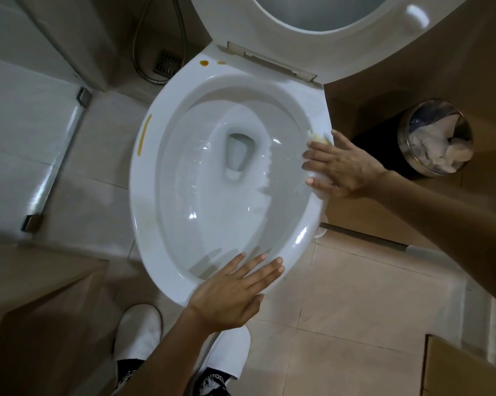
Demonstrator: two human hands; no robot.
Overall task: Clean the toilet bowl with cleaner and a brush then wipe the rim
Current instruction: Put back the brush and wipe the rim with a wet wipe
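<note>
Right hand [344, 167]: fingers straight and spread, pressed flat on a white wipe [321, 140] that lies on the right side of the rim [304, 238]. Only the wipe's far edge shows past the fingertips, stained yellowish; a small part shows under the palm. Fingertips reach just over the inner edge of the rim.

Left hand [229, 292]: fingers straight, slightly apart, laid flat on the near edge of the rim. It holds nothing.

Bowl [212, 181]: white, water at the bottom, surface wet and glossy. Seat [312, 38] raised upright behind it.

Stains on rim: a long orange-brown streak [144, 135] on the left side; two small brown spots [204, 63] at the back left, near the hinge.

Surroundings: round metal bin [435, 138] with white crumpled paper, on the floor to the right of the toilet. Floor drain [166, 62] and a metal hose [144, 52] at the back left. Two white shoes [139, 330] on the tiles below the bowl.
</note>
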